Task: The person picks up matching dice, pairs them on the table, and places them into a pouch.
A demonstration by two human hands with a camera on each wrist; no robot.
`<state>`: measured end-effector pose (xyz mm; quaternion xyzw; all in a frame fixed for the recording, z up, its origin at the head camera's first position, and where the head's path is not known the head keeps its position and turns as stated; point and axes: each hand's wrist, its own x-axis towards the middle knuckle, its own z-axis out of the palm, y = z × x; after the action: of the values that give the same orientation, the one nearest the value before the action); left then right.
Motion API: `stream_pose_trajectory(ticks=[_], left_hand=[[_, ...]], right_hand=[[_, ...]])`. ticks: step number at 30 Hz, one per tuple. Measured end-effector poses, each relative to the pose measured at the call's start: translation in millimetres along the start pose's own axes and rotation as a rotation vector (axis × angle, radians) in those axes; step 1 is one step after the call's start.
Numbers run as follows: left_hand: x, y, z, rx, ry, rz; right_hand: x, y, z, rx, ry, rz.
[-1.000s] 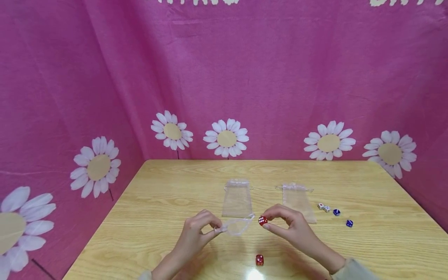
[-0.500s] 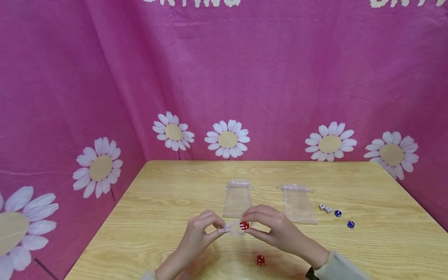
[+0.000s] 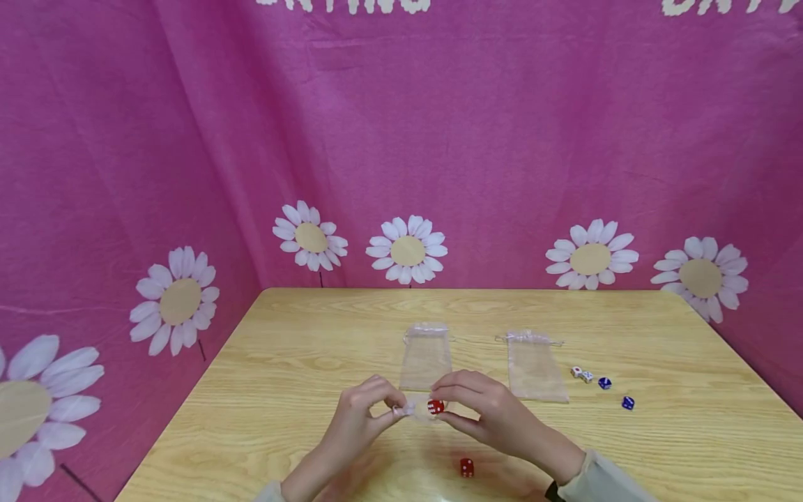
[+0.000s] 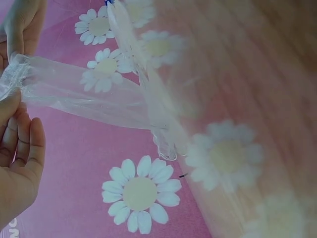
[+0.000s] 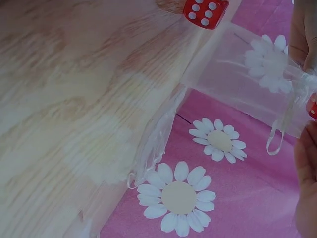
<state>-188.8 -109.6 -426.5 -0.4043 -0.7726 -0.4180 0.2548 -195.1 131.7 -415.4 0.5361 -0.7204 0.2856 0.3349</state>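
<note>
My left hand (image 3: 364, 411) pinches the edge of a sheer white drawstring bag (image 4: 94, 94), which hangs down above the table. Between thumb and fingertips my right hand (image 3: 486, 408) holds a red die (image 3: 435, 406) with white dots, right at the mouth of that bag. In the right wrist view only a sliver of this die (image 5: 313, 109) shows beside the gathered bag top. A second red die (image 3: 467, 468) lies on the table below the hands, near the front.
Two more sheer drawstring bags lie flat behind the hands, one bag (image 3: 425, 357) left and one bag (image 3: 537, 369) right. Farther right are two white dice (image 3: 586, 377) and two blue dice (image 3: 628, 403). A pink flowered cloth (image 3: 489, 139) hangs behind the wooden table (image 3: 314, 335).
My right hand has moved left with the red die, up to the bag's mouth. My left hand has stayed nearly in place, pinching the bag.
</note>
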Motion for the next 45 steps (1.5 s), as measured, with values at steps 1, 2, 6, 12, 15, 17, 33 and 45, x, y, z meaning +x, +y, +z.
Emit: stream_pose_trajectory(ticks=[1,2,6,12,15,17,33,45], left_hand=[[0.3,-0.2,0.1,-0.002,-0.002,-0.007],[0.4,-0.3,0.2,-0.003,-0.005,-0.014],[0.1,-1.1,0.7,-0.008,-0.024,-0.052],[-0.5,-3.5,-0.6,-0.007,-0.034,-0.098],[0.6,-4.7,-1.0,0.000,-0.026,-0.109],[1.4,-5.1,-0.9,0.000,-0.020,-0.121],[4.3,-9.1,-8.2,-0.008,0.012,-0.156],[3.8,-6.9,-7.9,-0.003,0.001,-0.194]], right_hand=[[-0.9,0.0,0.1,0.000,0.000,0.006],[-1.9,0.0,0.3,0.001,0.000,0.014],[-6.4,-1.2,1.5,0.038,0.006,0.078],[-11.2,-2.5,3.4,0.159,0.049,0.272],[-13.5,-2.8,3.1,0.219,0.059,0.437],[-15.1,-2.3,2.5,0.264,0.060,0.552],[-43.0,11.0,-20.1,0.470,-0.031,1.007],[-47.4,-8.7,-11.3,0.306,-0.316,0.562]])
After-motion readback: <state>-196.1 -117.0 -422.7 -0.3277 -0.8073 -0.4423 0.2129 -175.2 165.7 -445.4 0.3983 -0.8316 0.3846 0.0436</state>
